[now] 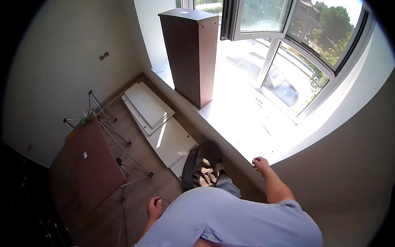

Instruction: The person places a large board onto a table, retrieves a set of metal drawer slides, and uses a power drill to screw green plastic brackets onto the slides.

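My right hand (pixel 260 163) rests with curled fingers on the front edge of the bright white window sill (pixel 232 111), holding nothing. At my side, above the brown floor, my left hand (pixel 154 206) hangs in a loose fist, empty. A tall dark brown cabinet (pixel 190 53) stands upright on the sill to the left, well beyond my right hand. My light blue shirt fills the lower middle of the view. My shoes (pixel 206 169) show below the sill edge.
White flat panels (pixel 156 122) lie stacked on the floor by the sill. A dark brown board (pixel 85 167) leans on metal tripod legs (pixel 118 142) at the left. An open window sash (pixel 260 17) hangs over the sill. A pale wall (pixel 60 62) closes the left side.
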